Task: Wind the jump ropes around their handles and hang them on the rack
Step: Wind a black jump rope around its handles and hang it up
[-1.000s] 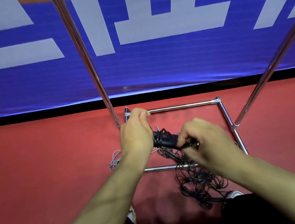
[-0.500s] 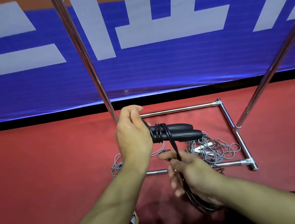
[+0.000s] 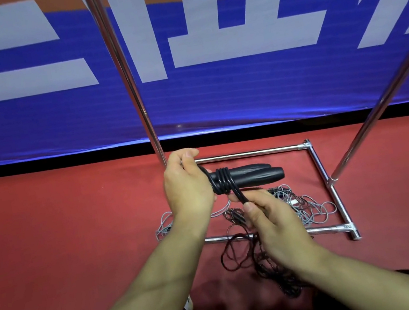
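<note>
Two black handles [image 3: 252, 176] lie side by side in the head view, held out level over the rack's floor frame, with about four turns of black rope [image 3: 223, 183] coiled tight around them near the left hand [image 3: 187, 185]. That hand is closed around the butt ends of the handles, thumb on top. The right hand [image 3: 269, 218] sits just below and toward the viewer, pinching the running length of the same rope between thumb and fingers; the strand rises straight from this pinch to the coil. Behind it the rest of the black rope trails down into a loose tangle [image 3: 245, 254] on the red floor [image 3: 64, 248], lying across the near bar of the chrome rack base [image 3: 322, 172]. A grey jump rope [image 3: 314, 210] lies heaped inside that frame, partly mixed with the black one. Two chrome uprights [image 3: 126, 73] rise toward the blue banner [image 3: 214, 93].

Most of the rope appears unwound, so winding seems barely begun. The likely trouble is the tangle: pulling more slack could tighten a knot, drag the grey rope along, or catch on the base bar. If tension drops, the existing turns could loosen and slide off the handles.
</note>
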Action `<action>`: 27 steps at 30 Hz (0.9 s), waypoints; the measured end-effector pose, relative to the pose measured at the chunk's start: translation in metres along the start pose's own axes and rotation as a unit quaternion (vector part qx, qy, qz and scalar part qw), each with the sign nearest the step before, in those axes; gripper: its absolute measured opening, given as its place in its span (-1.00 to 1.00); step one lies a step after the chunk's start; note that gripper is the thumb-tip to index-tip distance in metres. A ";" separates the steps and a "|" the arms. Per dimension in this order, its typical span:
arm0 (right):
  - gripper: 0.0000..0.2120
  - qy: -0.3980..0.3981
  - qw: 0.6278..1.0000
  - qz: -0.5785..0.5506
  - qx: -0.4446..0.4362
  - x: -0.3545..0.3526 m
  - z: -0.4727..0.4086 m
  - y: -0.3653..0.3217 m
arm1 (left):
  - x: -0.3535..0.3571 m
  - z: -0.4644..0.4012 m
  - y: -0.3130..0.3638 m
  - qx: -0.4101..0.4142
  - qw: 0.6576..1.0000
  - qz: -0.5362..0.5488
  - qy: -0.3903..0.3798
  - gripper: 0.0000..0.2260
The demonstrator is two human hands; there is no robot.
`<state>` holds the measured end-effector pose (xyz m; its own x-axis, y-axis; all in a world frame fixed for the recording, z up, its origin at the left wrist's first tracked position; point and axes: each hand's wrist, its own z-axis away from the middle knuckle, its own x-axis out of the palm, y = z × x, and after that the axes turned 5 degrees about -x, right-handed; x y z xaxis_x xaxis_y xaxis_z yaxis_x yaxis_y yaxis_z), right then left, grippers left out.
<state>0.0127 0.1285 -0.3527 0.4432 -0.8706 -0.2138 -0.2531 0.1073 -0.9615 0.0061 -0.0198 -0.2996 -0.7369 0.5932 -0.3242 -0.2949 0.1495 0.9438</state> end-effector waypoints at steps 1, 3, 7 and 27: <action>-0.74 -0.004 0.999 -0.026 0.023 0.001 0.001 -0.002 | 0.001 0.000 -0.001 0.003 1.000 0.001 0.006 -0.74; -0.73 -0.017 0.997 -0.056 0.050 0.003 0.003 -0.003 | 0.003 0.000 -0.002 0.012 1.000 -0.002 0.014 -0.74; -0.79 -0.027 0.999 0.017 0.019 0.005 0.001 0.001 | 0.005 0.006 -0.001 0.029 0.999 -0.006 0.011 -0.75; -0.66 0.036 0.890 -0.347 0.292 -0.005 -0.012 -0.021 | 0.019 0.019 -0.012 0.112 0.985 -0.085 -0.101 -0.82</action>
<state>0.0052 0.1252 -0.3296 0.2569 -0.8510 0.4581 0.5607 -0.2548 -0.7878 0.0079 0.0048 -0.3160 -0.5462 0.6860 -0.4807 -0.2453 0.4177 0.8749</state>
